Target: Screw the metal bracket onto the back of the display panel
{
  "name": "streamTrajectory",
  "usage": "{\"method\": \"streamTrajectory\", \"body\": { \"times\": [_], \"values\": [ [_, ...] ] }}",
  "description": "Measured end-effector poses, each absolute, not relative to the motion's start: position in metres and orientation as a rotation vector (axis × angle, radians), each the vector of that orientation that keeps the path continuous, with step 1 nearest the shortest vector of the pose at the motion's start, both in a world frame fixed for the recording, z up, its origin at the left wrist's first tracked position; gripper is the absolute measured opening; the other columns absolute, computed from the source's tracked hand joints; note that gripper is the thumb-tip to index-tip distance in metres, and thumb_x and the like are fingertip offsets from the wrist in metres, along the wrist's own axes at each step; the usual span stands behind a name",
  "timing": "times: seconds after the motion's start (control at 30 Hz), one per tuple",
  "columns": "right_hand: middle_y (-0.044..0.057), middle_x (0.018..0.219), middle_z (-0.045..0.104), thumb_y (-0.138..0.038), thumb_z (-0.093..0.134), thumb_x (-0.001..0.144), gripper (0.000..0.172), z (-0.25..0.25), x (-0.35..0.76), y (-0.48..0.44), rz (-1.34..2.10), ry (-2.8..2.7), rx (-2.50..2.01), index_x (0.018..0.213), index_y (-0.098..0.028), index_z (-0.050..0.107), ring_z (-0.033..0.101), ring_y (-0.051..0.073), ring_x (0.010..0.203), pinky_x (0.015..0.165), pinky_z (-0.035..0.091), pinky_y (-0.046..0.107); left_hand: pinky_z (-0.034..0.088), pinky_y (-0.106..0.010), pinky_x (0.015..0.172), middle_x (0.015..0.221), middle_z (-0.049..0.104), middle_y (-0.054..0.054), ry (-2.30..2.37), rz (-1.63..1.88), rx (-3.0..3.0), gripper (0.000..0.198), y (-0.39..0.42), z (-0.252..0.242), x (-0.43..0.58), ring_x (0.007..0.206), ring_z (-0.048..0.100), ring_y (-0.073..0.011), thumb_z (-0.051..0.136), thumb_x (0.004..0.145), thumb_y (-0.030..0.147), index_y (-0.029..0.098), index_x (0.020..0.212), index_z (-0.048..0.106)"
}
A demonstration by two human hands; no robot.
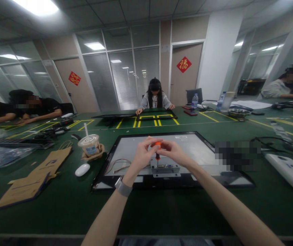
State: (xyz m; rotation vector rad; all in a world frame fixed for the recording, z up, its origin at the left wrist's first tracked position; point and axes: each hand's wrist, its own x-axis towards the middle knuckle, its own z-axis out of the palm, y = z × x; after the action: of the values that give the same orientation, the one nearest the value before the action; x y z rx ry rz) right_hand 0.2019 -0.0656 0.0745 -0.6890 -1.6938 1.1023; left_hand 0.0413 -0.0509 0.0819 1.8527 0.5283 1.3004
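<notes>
A flat monitor panel (194, 145) in a black frame lies face down on the green table in front of me. Near its front edge sits a small metal bracket (165, 169) with a circuit board, and thin coloured wires (118, 165) run off to the left. A small screwdriver with an orange handle (157, 147) stands upright on the bracket. My left hand (143, 153) and my right hand (172, 151) are both closed around the handle's top, fingers pinched. A grey watch is on my left wrist.
A plastic cup with a straw (89, 144), a white mouse (82, 169) and brown paper bags (37, 174) lie to the left. A white device (288, 169) and cables sit on the right. Three other people sit at the far side and ends of the table (146, 208).
</notes>
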Motion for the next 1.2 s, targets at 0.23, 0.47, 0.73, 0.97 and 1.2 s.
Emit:
{"method": "streamTrajectory", "body": {
  "times": [0.23, 0.47, 0.73, 0.97, 1.2],
  "values": [
    [0.001, 0.076, 0.068, -0.035, 0.076, 0.071, 0.025, 0.072, 0.202, -0.062, 1.178, -1.683, -0.707, 0.086, -0.016, 0.068, 0.064, 0.015, 0.067, 0.067, 0.053, 0.031, 0.051, -0.03, 0.079, 0.102, 0.067, -0.009, 0.454, 1.196, 1.682, 0.028, -0.051, 0.077, 0.044, 0.092, 0.061, -0.0195, 0.057, 0.086, 0.032, 0.018, 0.107, 0.07],
    [-0.002, 0.068, 0.062, -0.034, 0.076, 0.069, 0.024, 0.067, 0.184, -0.06, 1.0, -1.669, -0.751, 0.079, -0.016, 0.064, 0.059, 0.014, 0.062, 0.058, 0.051, 0.028, 0.05, -0.026, 0.071, 0.095, 0.066, -0.006, 0.559, 1.297, 1.719, 0.025, -0.052, 0.077, 0.046, 0.079, 0.061, -0.0151, 0.061, 0.084, 0.033, 0.019, 0.101, 0.072],
    [0.002, 0.086, 0.067, -0.035, 0.074, 0.073, 0.027, 0.075, 0.202, -0.06, 1.091, -1.704, -0.668, 0.093, -0.017, 0.067, 0.063, 0.016, 0.077, 0.073, 0.055, 0.034, 0.047, -0.034, 0.091, 0.122, 0.061, -0.008, 0.452, 1.197, 1.778, 0.03, -0.051, 0.081, 0.041, 0.108, 0.056, -0.0206, 0.047, 0.092, 0.031, 0.025, 0.116, 0.066],
    [0.002, 0.088, 0.063, -0.033, 0.075, 0.07, 0.022, 0.07, 0.187, -0.061, 0.909, -1.626, -0.753, 0.085, -0.018, 0.067, 0.06, 0.013, 0.067, 0.058, 0.055, 0.029, 0.048, -0.031, 0.084, 0.093, 0.062, -0.005, 0.628, 1.479, 1.845, 0.021, -0.052, 0.076, 0.046, 0.089, 0.058, -0.0169, 0.067, 0.08, 0.026, 0.022, 0.099, 0.073],
    [0.003, 0.083, 0.07, -0.036, 0.072, 0.076, 0.027, 0.078, 0.203, -0.062, 1.205, -1.723, -0.662, 0.092, -0.015, 0.067, 0.065, 0.016, 0.074, 0.069, 0.054, 0.032, 0.053, -0.034, 0.08, 0.119, 0.065, -0.01, 0.494, 1.151, 1.714, 0.035, -0.052, 0.08, 0.043, 0.102, 0.061, -0.0233, 0.052, 0.09, 0.034, 0.022, 0.121, 0.063]
  ]
}}
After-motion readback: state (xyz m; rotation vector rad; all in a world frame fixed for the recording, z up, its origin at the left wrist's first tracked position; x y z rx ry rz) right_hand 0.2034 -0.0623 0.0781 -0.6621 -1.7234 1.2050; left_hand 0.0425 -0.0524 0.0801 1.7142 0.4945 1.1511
